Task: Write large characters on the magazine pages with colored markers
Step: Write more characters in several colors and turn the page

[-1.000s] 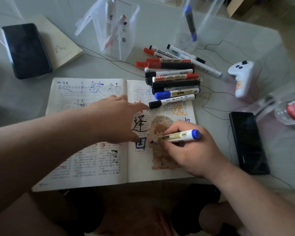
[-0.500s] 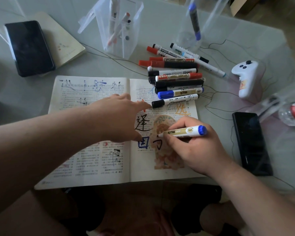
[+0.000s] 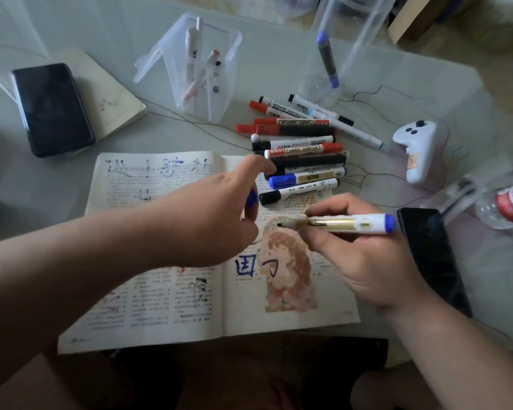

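**Magazine** (image 3: 166, 303): lay open at the near edge of the bench (image 3: 57, 187), its lower margin apparently hanging over that edge. Low on the right page we noted a blue character (image 3: 245, 266) with an unfinished stroke just beside it.

**Right hand** (image 3: 376, 261): fingers pinched an uncapped marker (image 3: 344, 226), nib lifted clear of the page above the printed picture.

**Left hand** (image 3: 214, 220): blurred, reaching across the spine toward the marker pile (image 3: 305, 161) at the magazine's far right corner. The forefinger was extended and the others curled on what we took for the blue cap (image 3: 252, 199).

**Hazards, as we judged them:**
- The bare nib sat near the left hand, so a careless capping could ink skin.
- We saw neither hand pressing the pages, so the overhanging magazine could slide or its pages lift.
- The reaching hand could set the pile rolling onto fresh ink.
- A wrist lowered on the new stroke could smear it.
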`<state>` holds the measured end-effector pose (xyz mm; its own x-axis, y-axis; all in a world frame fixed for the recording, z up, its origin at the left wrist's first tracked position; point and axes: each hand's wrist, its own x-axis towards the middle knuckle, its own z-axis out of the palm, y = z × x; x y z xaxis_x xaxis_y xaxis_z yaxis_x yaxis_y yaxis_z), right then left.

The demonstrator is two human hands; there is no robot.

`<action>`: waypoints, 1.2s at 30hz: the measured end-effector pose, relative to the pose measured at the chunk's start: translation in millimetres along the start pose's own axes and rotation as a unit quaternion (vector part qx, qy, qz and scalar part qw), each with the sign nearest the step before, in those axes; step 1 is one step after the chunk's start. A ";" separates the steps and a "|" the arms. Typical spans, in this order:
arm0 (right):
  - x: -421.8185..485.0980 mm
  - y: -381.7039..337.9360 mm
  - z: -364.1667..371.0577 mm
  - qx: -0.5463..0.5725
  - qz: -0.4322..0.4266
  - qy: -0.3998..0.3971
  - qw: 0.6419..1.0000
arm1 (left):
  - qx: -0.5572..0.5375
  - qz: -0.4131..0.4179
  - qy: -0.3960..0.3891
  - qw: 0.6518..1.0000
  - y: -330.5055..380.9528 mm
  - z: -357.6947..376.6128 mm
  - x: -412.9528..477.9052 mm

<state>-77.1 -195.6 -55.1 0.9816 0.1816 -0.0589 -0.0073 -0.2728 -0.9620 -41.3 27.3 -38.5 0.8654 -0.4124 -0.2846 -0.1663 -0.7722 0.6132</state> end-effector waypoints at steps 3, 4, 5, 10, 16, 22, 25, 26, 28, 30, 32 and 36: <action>4.1 -9.8 -8.6 0.138 0.002 0.006 0.990 | -0.081 0.031 -0.004 0.996 7.5 -2.4 -6.4; 4.8 -12.2 -9.6 0.183 0.006 0.003 0.983 | -0.094 0.039 -0.011 0.995 9.2 -2.5 -7.5; 5.1 -14.7 -9.7 0.209 0.005 -0.003 0.978 | -0.102 0.045 -0.018 0.994 11.2 -2.8 -8.2; 1.8 -24.6 -7.5 0.177 -0.026 -0.020 0.984 | -0.126 0.074 -0.041 0.988 22.2 -6.8 -13.8; -5.8 -34.1 -6.1 0.022 -0.077 -0.043 0.996 | -0.070 0.115 -0.056 0.989 27.9 -1.2 -22.0; -1.6 -47.9 -22.8 0.107 -0.013 -0.091 0.990 | -0.257 0.140 0.028 0.956 24.1 -4.6 -22.1; -1.8 -53.1 -27.2 0.109 -0.002 -0.116 0.987 | -0.383 0.134 0.050 0.913 27.7 -10.1 -20.8; -2.7 -55.9 -25.5 0.079 -0.008 -0.106 0.991 | -0.414 0.117 0.050 0.901 29.5 -9.0 -20.8; -5.7 -61.5 -20.0 -0.020 -0.067 -0.081 0.994 | -0.431 0.066 0.044 0.899 33.9 -6.0 -21.5; -7.3 -64.6 -15.5 -0.128 -0.157 -0.072 0.977 | -0.357 0.020 0.057 0.932 35.9 1.2 -21.6; -10.9 -63.2 -15.9 -0.180 -0.209 -0.091 0.957 | -0.311 0.003 0.083 0.947 35.6 10.9 -21.6; -23.9 -72.5 -15.2 -0.129 -0.124 -0.049 0.983 | -0.257 0.063 0.181 0.947 36.8 19.4 -21.1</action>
<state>-97.1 -194.5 20.1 0.9240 0.3594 0.1307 0.2905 -0.4371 -0.8512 -74.9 -1.8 -24.2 0.9748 -0.2214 0.0291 -0.1077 -0.3522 0.9297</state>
